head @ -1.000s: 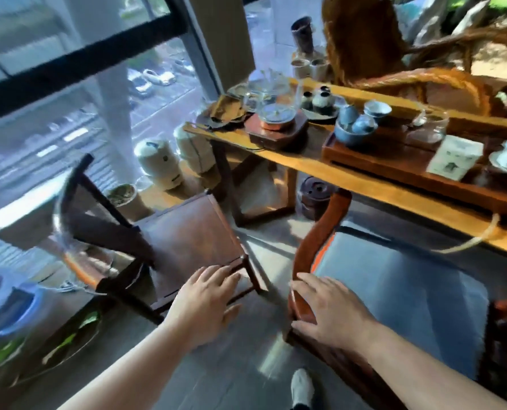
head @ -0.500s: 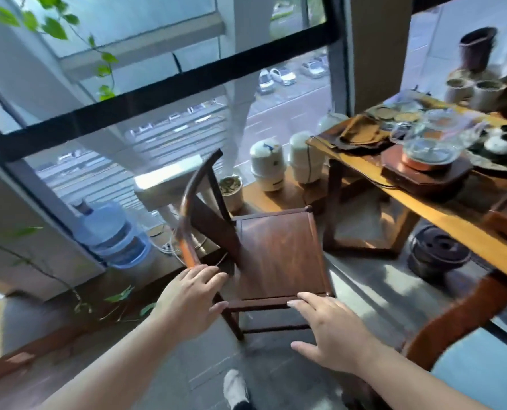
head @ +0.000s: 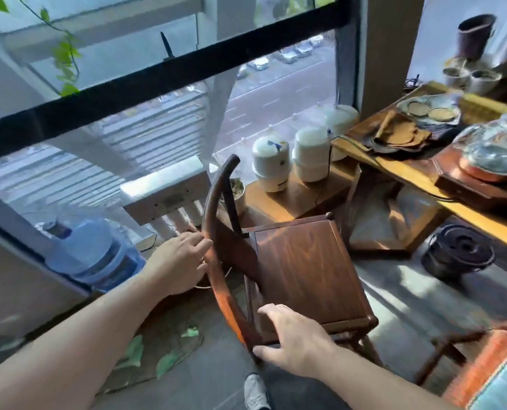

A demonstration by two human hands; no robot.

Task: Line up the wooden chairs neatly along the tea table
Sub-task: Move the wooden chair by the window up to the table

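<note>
A small dark wooden chair [head: 308, 270] with a curved backrest stands on the grey floor by the window, its seat turned toward the tea table [head: 418, 176] at the right. My left hand [head: 181, 261] is against the outer side of the curved back rail, fingers touching it. My right hand [head: 296, 338] rests at the near corner of the seat, beside the lower end of that rail, with the fingers spread. A second, cushioned chair [head: 489, 371] shows only at the bottom right corner.
A blue water bottle [head: 95, 253] and a white radiator-like unit [head: 163, 193] stand left of the chair by the window. White filter canisters [head: 290, 161] sit on a low wooden ledge behind it. A black round object [head: 459, 253] lies under the table. My shoe [head: 255, 392] is below.
The view has swung left from the cushioned chair to the small chair. My left hand has moved up onto its back rail and my right hand onto the seat's near corner.
</note>
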